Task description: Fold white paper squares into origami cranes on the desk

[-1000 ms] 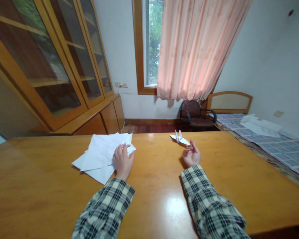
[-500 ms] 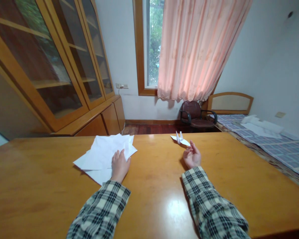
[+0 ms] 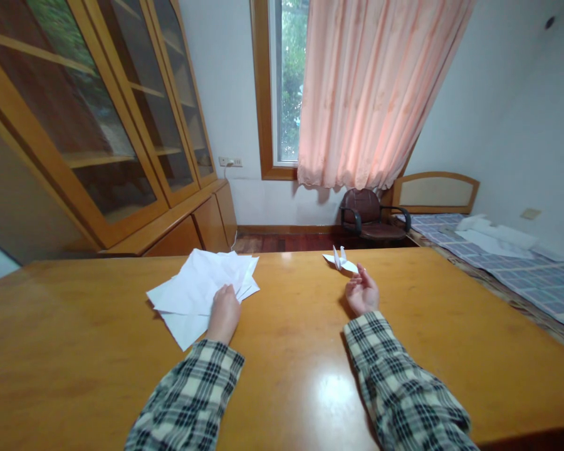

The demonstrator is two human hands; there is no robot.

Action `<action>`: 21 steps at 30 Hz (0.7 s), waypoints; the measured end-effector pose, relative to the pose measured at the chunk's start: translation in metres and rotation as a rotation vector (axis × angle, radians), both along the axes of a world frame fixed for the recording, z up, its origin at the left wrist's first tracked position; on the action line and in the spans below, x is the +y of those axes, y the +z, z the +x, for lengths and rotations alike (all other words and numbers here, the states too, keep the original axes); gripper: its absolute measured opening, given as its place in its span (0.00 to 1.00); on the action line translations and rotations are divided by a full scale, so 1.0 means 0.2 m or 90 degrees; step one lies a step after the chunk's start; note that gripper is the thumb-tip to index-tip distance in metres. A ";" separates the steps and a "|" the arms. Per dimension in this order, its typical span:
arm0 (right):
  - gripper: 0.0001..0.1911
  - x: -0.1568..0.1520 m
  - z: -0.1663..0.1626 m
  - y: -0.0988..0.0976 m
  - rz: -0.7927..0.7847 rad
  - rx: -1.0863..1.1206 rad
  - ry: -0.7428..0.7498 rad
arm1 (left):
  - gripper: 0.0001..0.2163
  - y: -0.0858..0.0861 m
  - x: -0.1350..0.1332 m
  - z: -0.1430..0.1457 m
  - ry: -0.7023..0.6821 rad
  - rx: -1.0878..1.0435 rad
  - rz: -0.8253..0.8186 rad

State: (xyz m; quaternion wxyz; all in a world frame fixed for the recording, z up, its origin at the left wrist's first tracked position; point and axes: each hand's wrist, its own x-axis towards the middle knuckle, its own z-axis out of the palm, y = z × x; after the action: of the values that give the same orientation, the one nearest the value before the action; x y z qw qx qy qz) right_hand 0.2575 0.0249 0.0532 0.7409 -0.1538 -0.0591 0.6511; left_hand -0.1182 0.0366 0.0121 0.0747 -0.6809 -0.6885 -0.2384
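Note:
Several white paper sheets (image 3: pixel 188 288) lie fanned in a loose, overlapping pile on the left of the table. My left hand (image 3: pixel 224 313) is closed at the pile's right edge, gripping paper; its thumb and fingertips are partly hidden. To the right, a folded white paper crane (image 3: pixel 341 260) stands near the table's far edge, wings spread. My right hand (image 3: pixel 363 293) rests palm up just in front of it, fingers loosely curled and apart, with nothing in the palm. A fingertip is close to the crane's right wing; whether it touches I cannot tell.
The glossy wooden table (image 3: pixel 291 351) spans the foreground. Beyond it stand a glass-door cabinet (image 3: pixel 207 222) at left, a brown armchair (image 3: pixel 373 219) under the pink curtain (image 3: pixel 371 94), and a bed (image 3: pixel 507 269) at right with white paper (image 3: pixel 498 238) on it.
My left hand has closed from lying spread on the sheets to gripping their edge. The sheets have shifted slightly and fanned differently. My right hand and the crane have stayed put.

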 end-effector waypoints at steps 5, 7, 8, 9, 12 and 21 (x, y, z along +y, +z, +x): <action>0.08 0.00 -0.01 0.00 -0.010 -0.006 0.002 | 0.24 0.07 -0.03 -0.01 0.008 -0.044 0.086; 0.08 0.00 -0.02 0.00 -0.013 -0.012 0.006 | 0.25 0.13 -0.05 0.00 -0.004 -0.065 0.128; 0.08 0.00 -0.03 0.00 -0.012 -0.015 0.008 | 0.25 0.16 -0.06 0.01 -0.004 -0.079 0.150; 0.07 0.00 -0.03 0.00 -0.012 -0.017 0.009 | 0.25 0.20 -0.07 0.02 -0.009 -0.090 0.172; 0.08 0.00 -0.04 0.00 -0.018 -0.012 0.011 | 0.26 0.28 -0.11 0.07 -0.057 -0.105 0.224; 0.09 0.01 -0.08 -0.03 -0.003 -0.084 0.027 | 0.30 0.24 -0.18 0.27 -0.268 -0.092 0.243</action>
State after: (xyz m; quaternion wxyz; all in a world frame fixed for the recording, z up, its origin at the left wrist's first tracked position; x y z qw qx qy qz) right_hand 0.2414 0.0273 0.0478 0.7212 -0.1969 -0.1093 0.6551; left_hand -0.0633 0.0005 0.0606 0.1013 -0.7635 -0.4784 -0.4218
